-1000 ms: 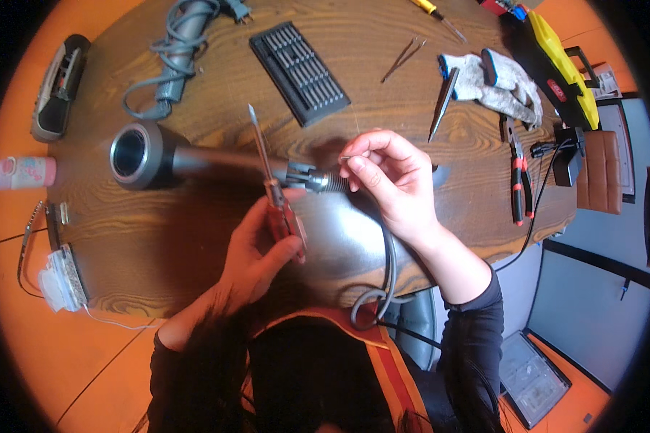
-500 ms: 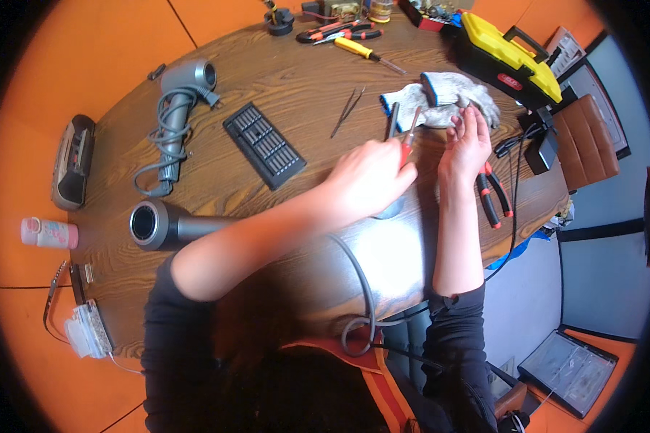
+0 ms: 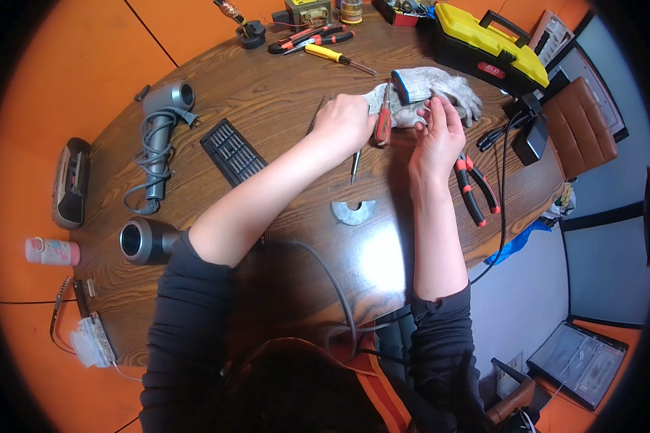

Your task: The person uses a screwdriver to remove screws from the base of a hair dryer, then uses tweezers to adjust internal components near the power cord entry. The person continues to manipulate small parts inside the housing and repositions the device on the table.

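My left hand (image 3: pixel 341 121) curls, back up, over the spot where thin tweezers (image 3: pixel 315 120) lie, mostly covered; what its fingers grip is hidden. Just right of it a red-handled screwdriver (image 3: pixel 383 123) rests against white knit gloves (image 3: pixel 455 97). My right hand (image 3: pixel 438 137) is raised before the gloves, fingertips pinched; anything between them is too small to name. A steel rod tool (image 3: pixel 355 166) lies below my left hand, and a metal half-ring (image 3: pixel 354 211) lies nearer me. A grey hair dryer body (image 3: pixel 146 238) with a cord sits partly behind my left forearm.
A bit case (image 3: pixel 230 151) and corded hair dryer (image 3: pixel 159 137) are on the left of the wooden table (image 3: pixel 108 173). Pliers (image 3: pixel 469 187), a black adapter (image 3: pixel 531 137) and a yellow toolbox (image 3: pixel 484 50) are on the right. A yellow screwdriver (image 3: pixel 325 54) lies at the back.
Both hands have moved away from the dryer body toward the gloves. The red screwdriver has left my left hand and rests by the gloves; my left hand has moved over the tweezers.
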`<state>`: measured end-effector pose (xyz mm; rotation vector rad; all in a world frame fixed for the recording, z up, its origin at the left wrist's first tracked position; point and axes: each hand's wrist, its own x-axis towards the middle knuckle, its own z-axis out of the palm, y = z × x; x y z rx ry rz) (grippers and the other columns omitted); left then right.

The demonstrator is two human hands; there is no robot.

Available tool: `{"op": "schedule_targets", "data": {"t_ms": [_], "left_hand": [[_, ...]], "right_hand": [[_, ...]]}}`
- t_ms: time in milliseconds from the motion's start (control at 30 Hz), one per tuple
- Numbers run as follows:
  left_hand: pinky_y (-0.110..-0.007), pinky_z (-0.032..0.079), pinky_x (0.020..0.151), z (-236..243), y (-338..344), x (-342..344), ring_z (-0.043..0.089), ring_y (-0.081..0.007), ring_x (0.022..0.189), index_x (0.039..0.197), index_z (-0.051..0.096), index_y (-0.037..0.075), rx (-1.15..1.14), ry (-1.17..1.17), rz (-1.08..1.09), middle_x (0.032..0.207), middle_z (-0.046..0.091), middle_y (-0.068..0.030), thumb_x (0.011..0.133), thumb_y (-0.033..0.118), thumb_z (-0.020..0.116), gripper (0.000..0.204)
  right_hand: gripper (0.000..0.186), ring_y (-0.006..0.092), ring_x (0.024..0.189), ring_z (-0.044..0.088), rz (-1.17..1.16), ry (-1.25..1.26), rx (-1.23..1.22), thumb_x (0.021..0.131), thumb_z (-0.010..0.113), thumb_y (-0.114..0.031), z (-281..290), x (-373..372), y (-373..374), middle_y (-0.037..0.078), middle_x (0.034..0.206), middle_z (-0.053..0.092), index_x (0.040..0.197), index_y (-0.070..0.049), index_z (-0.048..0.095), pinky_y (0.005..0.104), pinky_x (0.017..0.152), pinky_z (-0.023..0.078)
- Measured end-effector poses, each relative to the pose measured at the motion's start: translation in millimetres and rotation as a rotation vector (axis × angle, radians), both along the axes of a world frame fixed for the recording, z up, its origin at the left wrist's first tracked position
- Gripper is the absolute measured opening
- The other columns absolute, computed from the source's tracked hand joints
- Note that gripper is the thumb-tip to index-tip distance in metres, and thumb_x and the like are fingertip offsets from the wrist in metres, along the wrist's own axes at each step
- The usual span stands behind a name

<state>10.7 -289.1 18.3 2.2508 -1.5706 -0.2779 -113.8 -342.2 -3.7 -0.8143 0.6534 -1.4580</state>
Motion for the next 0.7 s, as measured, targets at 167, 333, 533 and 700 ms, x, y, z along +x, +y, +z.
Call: {"op": "schedule_targets", "data": {"t_ms": [167, 333, 533, 700], "left_hand": [[-0.047, 0.050, 0.076, -15, 9, 7, 0.062, -0.0404, 0.087, 0.085, 0.064, -0.004, 0.028, 0.107, -0.064, 0.087, 0.063, -0.0253, 0.078, 0.020, 0.063, 0.025], [-0.026, 0.052, 0.061, 4, 40, 27, 0.064, -0.0173, 0.074, 0.092, 0.053, 0.001, -0.204, 0.929, -0.013, 0.078, 0.062, -0.0100, 0.095, 0.024, 0.050, 0.023], [-0.031, 0.054, 0.083, 35, 166, 35, 0.064, -0.0232, 0.092, 0.106, 0.046, 0.000, -0.640, 1.465, 0.164, 0.095, 0.061, -0.0151, 0.097, 0.019, 0.043, 0.021], [-0.035, 0.052, 0.088, 21, 226, 11, 0.060, -0.0304, 0.103, 0.114, 0.036, 0.001, -0.818, 1.476, 0.378, 0.106, 0.058, -0.0205, 0.096, 0.010, 0.042, 0.021]], "right_hand": [[0.017, 0.0089, 0.071, 0.057, 0.041, -0.007, -0.015, 0.088, 0.060, -0.011, 3, 1, 5, 0.003, 0.085, 0.061, 0.102, -0.001, 0.058, 0.0180, 0.054, 0.042], [0.015, 0.0090, 0.071, 0.058, 0.068, -0.028, 0.013, 0.087, 0.061, -0.009, 8, 4, 9, 0.006, 0.085, 0.063, 0.098, 0.001, 0.058, 0.0179, 0.055, 0.045], [0.016, 0.0074, 0.072, 0.055, 0.378, 0.032, -0.104, 0.088, 0.059, -0.004, 20, 16, 54, 0.005, 0.086, 0.061, 0.103, 0.002, 0.059, 0.0175, 0.063, 0.044], [0.023, 0.0076, 0.076, 0.054, 0.729, 0.365, -0.337, 0.087, 0.056, 0.002, 24, 21, 117, 0.003, 0.089, 0.059, 0.110, 0.002, 0.062, 0.0195, 0.067, 0.045]]}}
